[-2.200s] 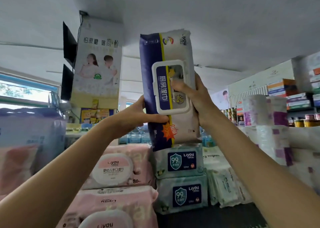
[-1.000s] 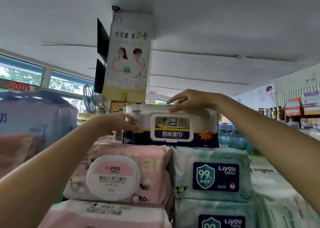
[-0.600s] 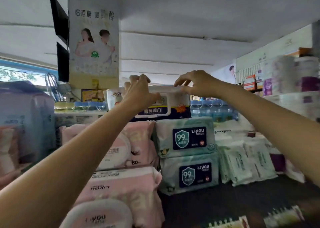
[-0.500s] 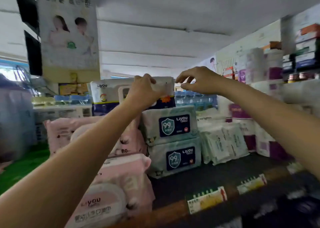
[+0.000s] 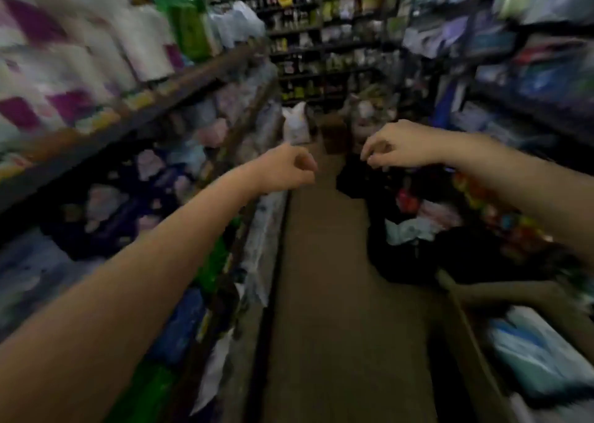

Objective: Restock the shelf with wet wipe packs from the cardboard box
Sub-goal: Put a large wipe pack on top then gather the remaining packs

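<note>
The head view is blurred and looks down a shop aisle. My left hand (image 5: 289, 169) hovers over the aisle floor, curled into a loose fist with nothing in it. My right hand (image 5: 397, 146) hangs at the same height to its right, fingers drooping and slightly apart, holding nothing. The cardboard box (image 5: 467, 332) shows its brown wall at the lower right, under my right forearm, with light blue wet wipe packs (image 5: 540, 355) inside. The shelf (image 5: 135, 117) runs along the left. The pack I handled earlier is out of view.
Paper rolls (image 5: 138, 40) stand on the left shelf's upper level, with blurred packs on lower levels. The brown aisle floor (image 5: 334, 294) runs down the middle. Dark bags and goods (image 5: 414, 229) crowd the right side. More shelving (image 5: 321, 36) closes the far end.
Both hands have let go of the white and blue pack on top of the stack and dropped away from it. The view has swung down and right, from the shelf to the aisle.
</note>
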Demonstrator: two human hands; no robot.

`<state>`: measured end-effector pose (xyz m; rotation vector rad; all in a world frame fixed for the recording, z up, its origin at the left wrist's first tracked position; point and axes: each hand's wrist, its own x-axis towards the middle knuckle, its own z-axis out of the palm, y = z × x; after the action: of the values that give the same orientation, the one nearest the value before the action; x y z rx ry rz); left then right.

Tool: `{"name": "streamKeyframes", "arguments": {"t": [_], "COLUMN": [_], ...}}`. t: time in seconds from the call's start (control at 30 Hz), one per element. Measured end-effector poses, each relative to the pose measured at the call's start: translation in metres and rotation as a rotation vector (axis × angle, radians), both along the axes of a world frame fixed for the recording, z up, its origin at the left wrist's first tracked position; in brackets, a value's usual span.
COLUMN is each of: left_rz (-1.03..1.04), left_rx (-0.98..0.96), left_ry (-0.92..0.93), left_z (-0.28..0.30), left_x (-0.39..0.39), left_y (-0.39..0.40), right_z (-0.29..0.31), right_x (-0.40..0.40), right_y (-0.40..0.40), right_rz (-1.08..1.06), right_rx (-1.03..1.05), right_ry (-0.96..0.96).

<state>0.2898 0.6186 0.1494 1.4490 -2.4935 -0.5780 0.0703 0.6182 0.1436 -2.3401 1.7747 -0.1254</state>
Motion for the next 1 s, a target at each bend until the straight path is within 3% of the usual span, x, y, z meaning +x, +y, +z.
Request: {"name": "streamKeyframes", "arguments": {"t": [0.23,0.47,0.73,0.83,0.9,1.0], "left_rz": [-0.486,-0.457,-0.341,-0.254,-0.222,-0.182], "left_rx": [0.231,0.554,0.684,0.716,0.728,0.741], "left_ry": [-0.231,-0.297,-0.440,-0.415,-0.395,-0.371], "left_z": [-0.139,-0.294,-0.424,-0.452,-0.465,-0.476], "left_x": [-0.221,-0.359,-0.386,-0.385,-0.385,-0.384], "left_y": [0.033,0.058,0.069,0.070,0.069,0.067], "right_z": [-0.173,-0.352,-0.492,-0.541,-0.565,-0.579], "right_x": [-0.235,-0.351,-0.338,-0.302,-0.280,-0.267], "right_y": [0.129,0.204,0.207,0.212,0.218,0.221], "right_rz": [-0.457,-0.605,-0.654,-0.666,-0.716,-0.817], "right_rx": [0.388,0.594,0.883,0.997,0.983,0.871], "right_ry": [-0.082,-0.125,-0.133,-0.246,-0.292,-0.197]}}
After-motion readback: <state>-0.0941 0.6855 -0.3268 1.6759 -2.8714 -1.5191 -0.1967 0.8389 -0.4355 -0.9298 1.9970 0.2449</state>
